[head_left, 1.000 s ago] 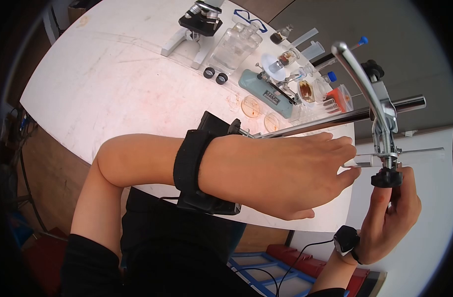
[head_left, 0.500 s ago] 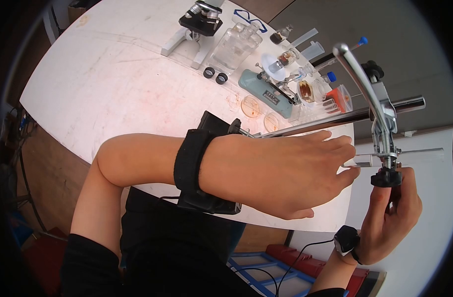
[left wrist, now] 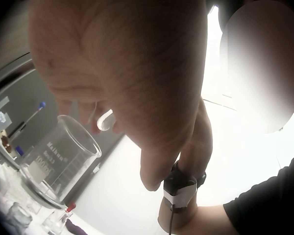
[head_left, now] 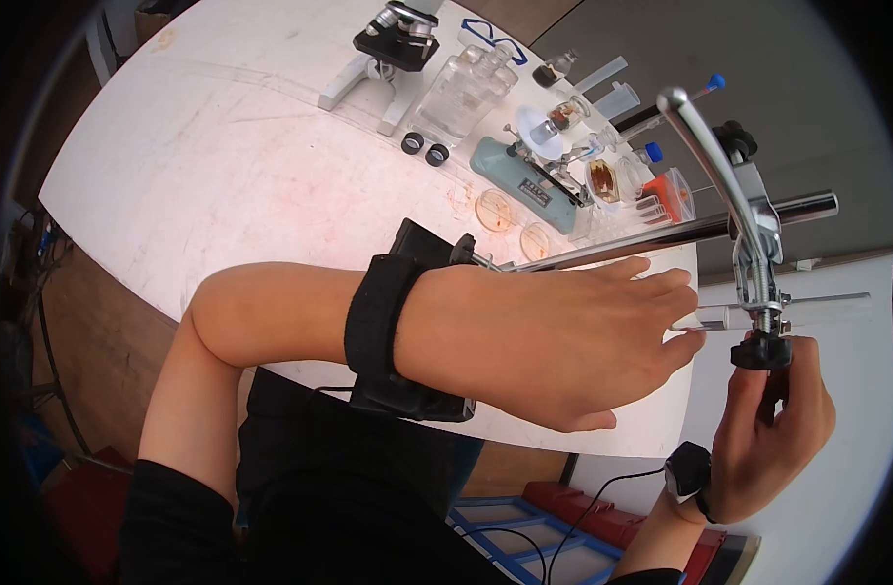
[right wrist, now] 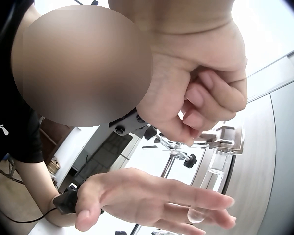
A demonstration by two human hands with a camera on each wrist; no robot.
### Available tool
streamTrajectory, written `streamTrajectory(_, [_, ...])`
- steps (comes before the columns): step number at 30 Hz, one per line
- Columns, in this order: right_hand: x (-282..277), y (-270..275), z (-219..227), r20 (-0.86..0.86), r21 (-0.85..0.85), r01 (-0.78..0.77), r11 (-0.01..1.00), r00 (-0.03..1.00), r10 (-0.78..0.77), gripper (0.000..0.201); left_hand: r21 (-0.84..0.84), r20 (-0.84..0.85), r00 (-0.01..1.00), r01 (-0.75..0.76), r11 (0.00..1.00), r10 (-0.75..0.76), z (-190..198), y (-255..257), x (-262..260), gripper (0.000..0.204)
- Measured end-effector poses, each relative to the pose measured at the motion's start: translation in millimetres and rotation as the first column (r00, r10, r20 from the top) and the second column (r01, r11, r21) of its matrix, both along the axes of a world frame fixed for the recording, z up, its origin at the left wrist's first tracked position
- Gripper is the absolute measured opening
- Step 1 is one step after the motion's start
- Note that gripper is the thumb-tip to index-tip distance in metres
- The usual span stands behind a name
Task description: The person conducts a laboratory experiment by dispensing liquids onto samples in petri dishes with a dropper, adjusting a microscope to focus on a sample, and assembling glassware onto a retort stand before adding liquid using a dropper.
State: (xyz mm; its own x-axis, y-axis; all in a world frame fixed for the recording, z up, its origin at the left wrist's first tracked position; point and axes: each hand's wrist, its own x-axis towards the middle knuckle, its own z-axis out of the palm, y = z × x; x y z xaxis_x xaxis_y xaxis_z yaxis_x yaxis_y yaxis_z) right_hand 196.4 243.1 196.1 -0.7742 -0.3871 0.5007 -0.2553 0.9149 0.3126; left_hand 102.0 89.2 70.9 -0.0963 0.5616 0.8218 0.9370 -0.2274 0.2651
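Observation:
My left hand (head_left: 563,341) is stretched out palm down in the head view, its fingertips at a clear glass test tube (head_left: 827,310). In the right wrist view the rounded end of the tube (right wrist: 196,214) lies between its nearly straight fingers. The tube runs through the jaws of a metal clamp (head_left: 755,258) on a chrome stand rod (head_left: 680,234). My right hand (head_left: 778,419) pinches the clamp's black screw knob (head_left: 761,351) between thumb and curled fingers. In the right wrist view those curled fingers (right wrist: 213,95) hide the knob.
A microscope (head_left: 396,44), a clear bottle (head_left: 461,97) and a teal balance (head_left: 524,180) stand on the white table (head_left: 222,156). Petri dishes (head_left: 494,210) lie near the stand, with more glassware behind. A beaker (left wrist: 63,161) appears beyond my fingers in the left wrist view.
My right hand has shifted very slightly down and right at the knob. My left hand and the tube have edged slightly left; the clamp stays in place.

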Motion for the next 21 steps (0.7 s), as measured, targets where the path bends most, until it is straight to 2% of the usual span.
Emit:
streamTrajectory(3, [-0.6, 0.5, -0.5, -0.027, 0.002, -0.007, 1.000, 1.000, 0.007, 0.013, -0.031, 0.011, 1.000, 0.008, 0.999, -0.008, 1.8, -0.9, -0.3, 0.045])
streamTrajectory(5, [0.8, 0.2, 1.3, -0.020, 0.062, 0.026, 0.998, 0.999, -0.025, 0.013, -0.058, 0.015, 1.000, 0.008, 0.998, -0.007, 0.9, 0.3, -0.3, 0.046])
streamTrajectory(7, [0.5, 0.7, 0.4, -0.032, 0.074, 0.017, 0.997, 0.999, -0.014, 0.013, 0.046, 0.031, 0.999, 0.017, 0.999, -0.018, -2.3, 3.2, 0.0, 0.033])
streamTrajectory(8, [0.3, 0.8, 0.0, -0.043, 0.087, 0.006, 0.996, 0.999, -0.002, 0.013, 0.046, 0.031, 0.999, 0.017, 0.999, -0.018, -2.7, 3.1, 0.0, 0.033])
streamTrajectory(12, [0.2, 0.8, 0.3, -0.049, 0.103, -0.003, 0.995, 0.999, 0.008, 0.014, -0.025, 0.044, 0.999, 0.030, 0.999, -0.029, 1.0, 0.2, 0.2, 0.033])
streamTrajectory(15, [-0.3, 1.5, -1.2, -0.055, 0.085, -0.010, 0.996, 0.998, 0.015, 0.014, -0.045, 0.051, 0.998, 0.037, 0.998, -0.035, 1.8, -0.8, 0.2, 0.034])
streamTrajectory(18, [2.3, 4.3, -0.7, -0.048, -0.011, 0.008, 1.000, 0.999, -0.009, 0.016, -0.021, 0.049, 0.998, 0.038, 0.999, -0.037, -1.6, 2.0, 0.3, 0.036])
streamTrajectory(20, [7.8, 7.8, 5.4, 0.072, -0.104, 0.000, 0.995, 0.997, 0.007, 0.024, 0.018, 0.044, 0.999, 0.031, 0.999, -0.032, -3.4, 2.0, 0.3, 0.037])
streamTrajectory(21, [7.7, 13.6, 5.8, 0.072, -0.103, -0.002, 0.995, 0.997, 0.009, 0.024, 0.003, 0.056, 0.997, 0.050, 0.999, -0.050, -2.6, 0.8, 0.2, 0.038])
